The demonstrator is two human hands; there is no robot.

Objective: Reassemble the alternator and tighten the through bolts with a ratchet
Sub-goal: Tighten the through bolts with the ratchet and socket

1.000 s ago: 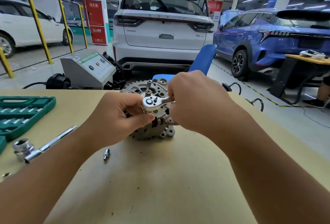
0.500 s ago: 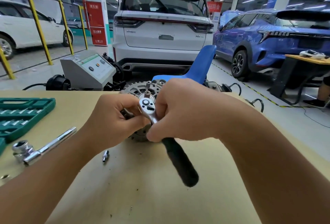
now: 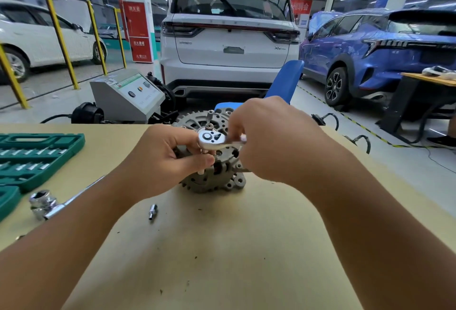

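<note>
**Ratchet head set on top of the alternator, both hands at work**

Parked cars fill the workshop behind: a white SUV [image 3: 229, 38] straight ahead, a blue car [image 3: 385, 48] to the right, and a grey machine [image 3: 128, 95] on the floor past the far edge of the tan surface [image 3: 222, 248].

On that surface, directly under the fingers of both hands, stands the alternator [image 3: 212, 176], its grey finned housing upright and a threaded stud rising from its top. The chrome head of the ratchet [image 3: 211, 138] lies flat over the upper face of the alternator, between the two hands.

The left hand [image 3: 167, 161] has its fingers curled in toward the alternator body, the thumb pressed forward just below the ratchet head; the fingertips are hidden against the housing, so exactly what they grip cannot be told. The right hand [image 3: 274, 139] has its fingers curled round the ratchet's shank just beside the head, and the handle is hidden beneath the palm.

Nearer the camera than the left fingers, a small socket bit [image 3: 153, 211] lies loose on the surface. Farther left of those fingers lie a chrome socket on a bar [image 3: 49, 202], and beyond it an open green tool case [image 3: 37, 156] with rows of sockets. Behind the right fingers a blue chair [image 3: 283, 82] stands.
</note>
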